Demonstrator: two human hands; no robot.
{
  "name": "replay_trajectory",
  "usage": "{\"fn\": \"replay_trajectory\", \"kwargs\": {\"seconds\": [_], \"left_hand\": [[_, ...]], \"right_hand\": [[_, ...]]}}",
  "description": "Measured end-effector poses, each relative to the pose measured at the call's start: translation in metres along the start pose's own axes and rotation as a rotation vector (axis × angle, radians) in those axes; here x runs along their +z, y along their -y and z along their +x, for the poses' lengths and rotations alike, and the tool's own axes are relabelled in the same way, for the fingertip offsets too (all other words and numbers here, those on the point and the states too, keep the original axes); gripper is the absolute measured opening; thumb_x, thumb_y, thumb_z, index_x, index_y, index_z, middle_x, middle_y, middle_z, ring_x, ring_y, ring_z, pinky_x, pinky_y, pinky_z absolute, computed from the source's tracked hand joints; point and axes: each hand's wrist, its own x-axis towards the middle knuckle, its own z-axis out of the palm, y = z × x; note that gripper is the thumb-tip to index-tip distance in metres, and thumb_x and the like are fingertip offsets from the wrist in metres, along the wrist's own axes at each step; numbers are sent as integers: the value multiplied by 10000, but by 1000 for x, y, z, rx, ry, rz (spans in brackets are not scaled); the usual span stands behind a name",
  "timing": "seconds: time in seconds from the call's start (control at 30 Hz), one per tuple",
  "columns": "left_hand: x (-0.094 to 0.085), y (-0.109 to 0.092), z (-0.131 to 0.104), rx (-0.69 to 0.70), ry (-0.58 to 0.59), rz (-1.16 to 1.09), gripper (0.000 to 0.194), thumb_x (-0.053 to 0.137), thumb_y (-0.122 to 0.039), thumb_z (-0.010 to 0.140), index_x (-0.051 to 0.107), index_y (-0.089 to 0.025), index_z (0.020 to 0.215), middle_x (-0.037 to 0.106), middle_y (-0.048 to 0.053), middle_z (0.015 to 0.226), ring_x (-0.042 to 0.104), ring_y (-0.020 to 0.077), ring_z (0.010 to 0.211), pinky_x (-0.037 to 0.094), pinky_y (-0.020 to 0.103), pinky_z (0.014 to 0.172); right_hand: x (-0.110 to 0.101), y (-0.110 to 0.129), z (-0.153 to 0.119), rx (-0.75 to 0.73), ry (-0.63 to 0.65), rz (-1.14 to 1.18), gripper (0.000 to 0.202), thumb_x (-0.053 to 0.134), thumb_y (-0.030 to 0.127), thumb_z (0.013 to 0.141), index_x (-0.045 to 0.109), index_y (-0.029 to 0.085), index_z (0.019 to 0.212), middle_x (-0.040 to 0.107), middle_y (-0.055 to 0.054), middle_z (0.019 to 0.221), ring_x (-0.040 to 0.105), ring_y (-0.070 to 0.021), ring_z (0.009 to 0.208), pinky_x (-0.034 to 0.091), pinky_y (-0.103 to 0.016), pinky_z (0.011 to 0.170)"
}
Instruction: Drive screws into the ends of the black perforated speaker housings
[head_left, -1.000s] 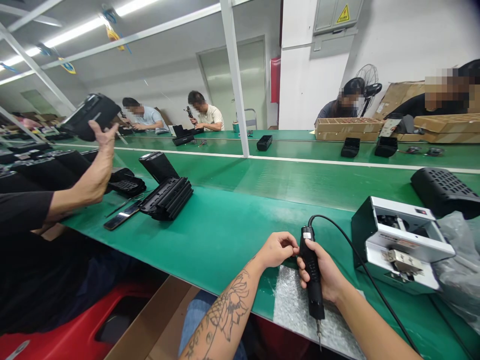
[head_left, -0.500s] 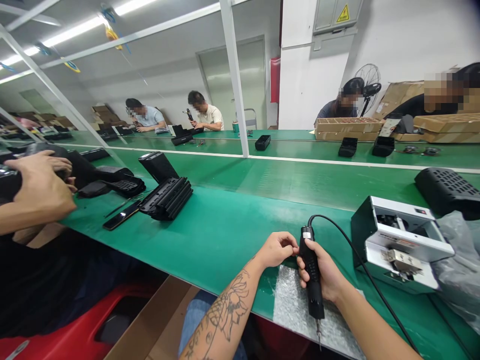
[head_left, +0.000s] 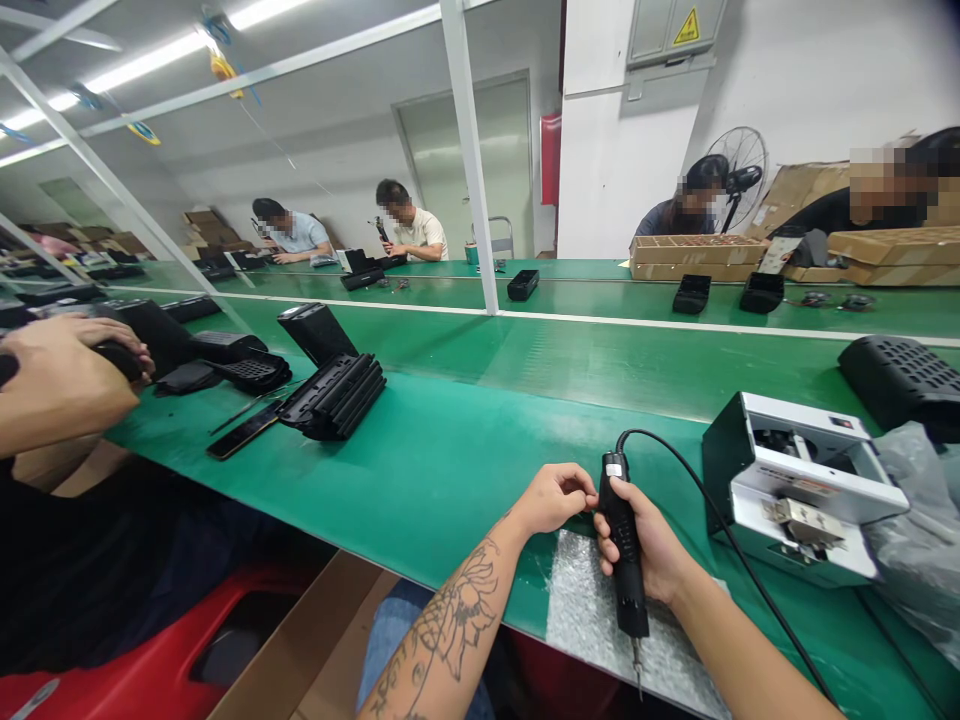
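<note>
A black corded electric screwdriver [head_left: 621, 545] is in my right hand [head_left: 652, 545], its bit pointing down over the front edge of the green table. Just left of the tool, my left hand [head_left: 555, 498] has its fingers pinched together near the screwdriver's body; whatever they hold, if anything, is too small to make out. Beneath the screwdriver lies a sheet of bubble wrap [head_left: 577, 590] at the table edge.
A white and black machine [head_left: 802, 490] stands to the right, with clear plastic bags [head_left: 911, 530] beside it. Black housings [head_left: 334, 395] and a phone [head_left: 244, 432] lie left. A co-worker's hand [head_left: 75, 370] is far left. A black perforated part [head_left: 900, 385] sits behind the machine.
The co-worker's hands at the far left have shifted slightly left. Black parts on the far belt have moved a little left, while the perforated part has moved slightly right. My hands have not moved.
</note>
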Motion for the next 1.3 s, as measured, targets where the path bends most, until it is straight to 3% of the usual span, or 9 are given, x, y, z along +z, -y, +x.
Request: {"fn": "replay_trajectory", "kwargs": {"seconds": [1.3], "left_hand": [[1,2,1,0,-6,11,140,658,-163,691,713,-131,816,705,32,791,641,126,731,521,237,738]], "right_hand": [[2,0,-1,-1,0,5,459,582,581,1004,628,158,832,562,13,654,496,-119,422,545,-328,418]]}}
